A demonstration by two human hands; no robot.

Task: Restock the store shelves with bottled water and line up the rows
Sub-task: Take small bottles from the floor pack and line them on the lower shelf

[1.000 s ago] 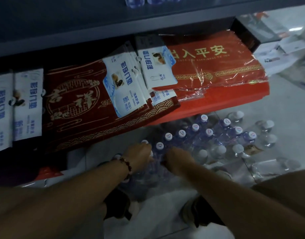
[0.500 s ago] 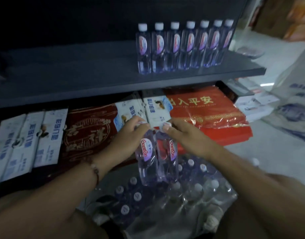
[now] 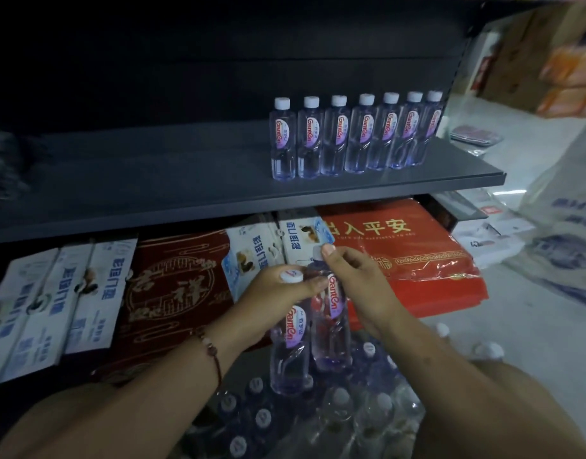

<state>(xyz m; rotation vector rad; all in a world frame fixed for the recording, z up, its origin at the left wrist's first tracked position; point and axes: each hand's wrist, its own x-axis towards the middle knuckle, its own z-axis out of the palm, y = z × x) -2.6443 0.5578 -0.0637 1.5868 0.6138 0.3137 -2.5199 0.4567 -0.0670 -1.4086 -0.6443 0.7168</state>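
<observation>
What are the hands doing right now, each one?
Left hand: closed on the nearer water bottle, gripped near its neck.
Right hand: closed on the second water bottle, fingers at its cap.

Seven clear water bottles [image 3: 354, 135] with white caps and pink-and-white labels are lined up upright in a single row, side by side, near the right end of the dark shelf [image 3: 172, 190]. Two more bottles of the same kind are held upright and touching below the shelf edge: the left bottle [image 3: 290, 346] is gripped near its cap, the right bottle [image 3: 331, 323] at its neck. Beneath them, a shrink-wrapped pack of bottles [image 3: 318, 415] is seen, caps upward.
</observation>
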